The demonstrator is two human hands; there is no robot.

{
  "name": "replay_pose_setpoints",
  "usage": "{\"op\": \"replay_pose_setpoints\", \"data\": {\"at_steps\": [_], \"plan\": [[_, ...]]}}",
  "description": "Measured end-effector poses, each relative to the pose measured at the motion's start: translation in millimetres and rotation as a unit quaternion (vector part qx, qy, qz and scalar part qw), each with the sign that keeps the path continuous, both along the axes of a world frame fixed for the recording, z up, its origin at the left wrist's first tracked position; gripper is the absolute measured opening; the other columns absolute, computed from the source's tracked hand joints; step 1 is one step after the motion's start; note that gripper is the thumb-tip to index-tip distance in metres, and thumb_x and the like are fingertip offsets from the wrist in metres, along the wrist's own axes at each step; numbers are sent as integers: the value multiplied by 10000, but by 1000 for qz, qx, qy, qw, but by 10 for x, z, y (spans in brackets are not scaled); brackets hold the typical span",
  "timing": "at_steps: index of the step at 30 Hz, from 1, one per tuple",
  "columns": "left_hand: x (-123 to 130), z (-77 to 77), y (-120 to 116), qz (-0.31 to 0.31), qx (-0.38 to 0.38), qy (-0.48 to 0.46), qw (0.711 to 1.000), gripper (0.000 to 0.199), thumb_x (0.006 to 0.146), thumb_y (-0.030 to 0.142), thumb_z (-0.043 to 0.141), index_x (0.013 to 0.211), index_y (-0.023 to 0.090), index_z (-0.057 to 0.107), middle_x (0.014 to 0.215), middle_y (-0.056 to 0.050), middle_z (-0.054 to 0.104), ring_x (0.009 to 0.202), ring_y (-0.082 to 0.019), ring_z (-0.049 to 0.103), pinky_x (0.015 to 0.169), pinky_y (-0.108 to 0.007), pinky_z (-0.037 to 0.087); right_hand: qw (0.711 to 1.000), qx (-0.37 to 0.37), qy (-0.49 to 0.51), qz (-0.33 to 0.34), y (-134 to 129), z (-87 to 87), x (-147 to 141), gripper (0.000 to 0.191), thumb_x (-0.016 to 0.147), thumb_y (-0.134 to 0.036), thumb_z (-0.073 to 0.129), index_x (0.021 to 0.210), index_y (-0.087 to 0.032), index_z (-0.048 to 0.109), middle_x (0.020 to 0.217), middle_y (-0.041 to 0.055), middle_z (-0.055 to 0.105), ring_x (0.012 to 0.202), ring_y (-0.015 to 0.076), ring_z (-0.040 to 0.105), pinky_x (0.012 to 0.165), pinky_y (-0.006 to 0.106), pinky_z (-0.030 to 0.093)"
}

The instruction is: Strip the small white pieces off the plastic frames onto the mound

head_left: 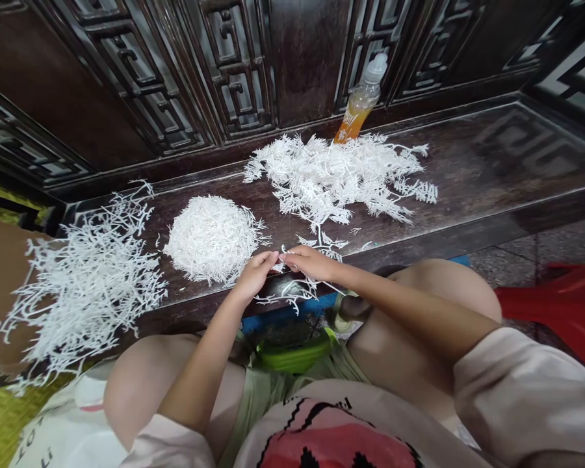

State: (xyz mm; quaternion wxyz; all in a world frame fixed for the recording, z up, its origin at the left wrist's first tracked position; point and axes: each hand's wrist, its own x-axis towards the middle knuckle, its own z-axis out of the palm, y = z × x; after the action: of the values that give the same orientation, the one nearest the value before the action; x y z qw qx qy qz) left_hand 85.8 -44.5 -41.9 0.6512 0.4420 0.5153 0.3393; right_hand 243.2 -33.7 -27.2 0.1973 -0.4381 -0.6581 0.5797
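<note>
My left hand (256, 273) and my right hand (308, 262) meet above the front edge of a dark wooden bench (468, 162). Fingertips of both pinch a thin white branching plastic sprig (292, 291), whose fronds hang down past the edge. Just left of my left hand lies a dense, round heap of white sprigs (212, 239). Behind my right hand spreads a broader, looser pile of longer sprigs (336, 175). Further left, a large tangled pile of white branches (85, 286) extends past the bench end.
Carved dark wood panels (234, 71) rise behind the bench. An orange drink in a plastic bottle (363, 97) leans against them. A green container (292, 354) sits between my knees, a red plastic seat (556, 305) stands right, and cardboard (0, 286) stands left.
</note>
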Motion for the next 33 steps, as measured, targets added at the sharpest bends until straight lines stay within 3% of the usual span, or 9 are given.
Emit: {"op": "replay_pose_setpoints", "data": {"at_steps": [4, 8, 16, 21, 28, 30, 33], "plan": [[-13, 3, -10, -22, 35, 40, 998, 299, 702, 453, 513, 685, 165, 592, 668, -1, 544, 657, -117, 474, 634, -225, 352, 999, 23, -41, 7, 48, 1, 30, 394, 798, -436, 338, 519, -160, 377, 466, -42, 344, 452, 71, 310, 481, 215, 240], [-39, -29, 16, -48, 63, 67, 995, 310, 714, 453, 493, 621, 162, 544, 572, 15, 479, 572, -105, 426, 583, -221, 319, 988, 100, -116, 13, 165, 9, 105, 422, 812, -468, 313, 541, -155, 390, 496, -30, 378, 490, 77, 323, 505, 216, 235], [46, -56, 7, -89, 105, 117, 984, 303, 739, 416, 464, 585, 157, 498, 553, 29, 445, 554, -95, 392, 567, -219, 300, 904, 230, -356, 49, 218, 62, 131, 404, 864, -403, 254, 759, -180, 573, 725, 43, 607, 709, 151, 511, 636, 236, 256], [93, 10, -27, -70, 162, 114, 978, 277, 756, 371, 459, 585, 155, 488, 584, 25, 459, 592, -97, 405, 594, -222, 303, 889, 247, -385, 35, 195, 100, 82, 423, 878, -403, 216, 858, -202, 587, 821, 51, 643, 799, 176, 542, 712, 267, 249], [100, 93, -141, -48, 193, 105, 974, 284, 767, 359, 453, 569, 156, 468, 586, 20, 450, 611, -104, 428, 608, -222, 318, 885, 263, -383, 20, 119, 114, 24, 375, 868, -353, 259, 814, -215, 603, 812, 54, 652, 789, 192, 550, 748, 319, 222], [133, 159, -222, -80, 195, 93, 973, 294, 770, 371, 445, 570, 157, 473, 595, 11, 469, 617, -109, 442, 613, -226, 329, 881, 250, -402, -1, 189, 98, 96, 328, 856, -317, 293, 837, -210, 603, 819, 63, 649, 786, 194, 547, 757, 331, 219], [113, 313, -285, -180, 211, 85, 957, 303, 770, 396, 434, 593, 160, 502, 647, -13, 530, 652, -125, 483, 635, -235, 355, 859, 215, -457, -86, 365, 100, 280, 331, 848, -313, 299, 833, -169, 597, 808, 96, 635, 762, 206, 536, 746, 341, 234]]}}
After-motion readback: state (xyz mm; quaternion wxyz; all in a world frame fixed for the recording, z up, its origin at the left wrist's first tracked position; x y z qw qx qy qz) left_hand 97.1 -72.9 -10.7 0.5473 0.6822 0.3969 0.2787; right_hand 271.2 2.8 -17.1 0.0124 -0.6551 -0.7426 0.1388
